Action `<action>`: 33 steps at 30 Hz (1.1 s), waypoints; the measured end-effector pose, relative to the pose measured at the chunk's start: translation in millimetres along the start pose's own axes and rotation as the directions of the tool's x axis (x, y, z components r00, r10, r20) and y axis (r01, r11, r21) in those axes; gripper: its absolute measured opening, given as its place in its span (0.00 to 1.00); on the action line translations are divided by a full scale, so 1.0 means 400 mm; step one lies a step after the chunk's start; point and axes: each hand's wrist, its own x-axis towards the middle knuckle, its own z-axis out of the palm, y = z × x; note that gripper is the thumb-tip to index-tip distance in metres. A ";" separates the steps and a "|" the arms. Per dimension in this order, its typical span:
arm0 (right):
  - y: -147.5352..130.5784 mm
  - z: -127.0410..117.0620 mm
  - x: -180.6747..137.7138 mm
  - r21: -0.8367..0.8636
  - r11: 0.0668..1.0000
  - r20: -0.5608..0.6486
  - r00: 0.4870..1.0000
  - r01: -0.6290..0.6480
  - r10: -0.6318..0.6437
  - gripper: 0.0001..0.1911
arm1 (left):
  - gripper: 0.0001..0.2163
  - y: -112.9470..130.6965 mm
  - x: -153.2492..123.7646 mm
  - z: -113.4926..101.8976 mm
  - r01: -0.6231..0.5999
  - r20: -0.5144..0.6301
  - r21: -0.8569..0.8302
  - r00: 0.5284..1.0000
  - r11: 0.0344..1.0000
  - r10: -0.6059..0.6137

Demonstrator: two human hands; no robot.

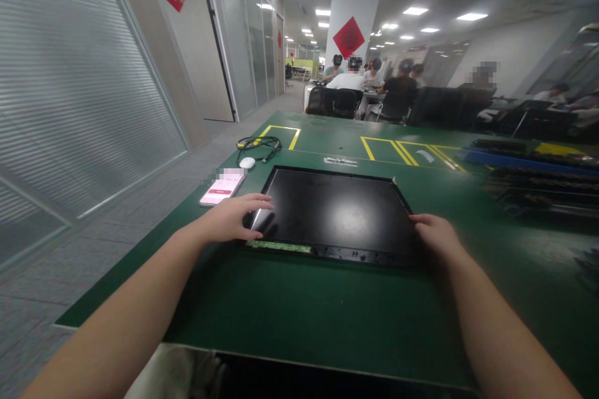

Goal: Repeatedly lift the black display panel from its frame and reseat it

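nearest to me, the bare green tabletop (299,305) runs matte and smooth up to its pale front edge. my left hand (231,219) lies open, fingers spread flat over the near-left corner of the black panel (337,209), touching its face. my right hand (437,235) sits at the near-right corner with the fingers curved against the edge; whether it really grips there i cannot tell.

the panel lies flat in the middle of the tabletop, a thin rectangle with its long axis running left to right, one long edge towards me. its face is up, glossy, and catches a soft glare from the ceiling lights. along the near edge runs a narrow green circuit strip (279,247) on the left, then a dark rail with small holes.

just beyond my left hand lies a phone (222,189) with a lit pink-and-white screen, then a small white round puck (247,163) and a coiled black cable (257,144). past the panel are yellow tape outlines (388,148). dark stacked trays (538,187) stand to the right. far off, people (355,81) sit at desks below a red diamond sign (349,37).
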 end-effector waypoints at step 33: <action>0.009 0.000 0.009 -0.033 0.999 -0.013 1.000 -0.016 0.015 0.22 | 0.21 -0.029 0.033 0.059 0.321 -0.175 -0.213 0.917 0.923 -0.359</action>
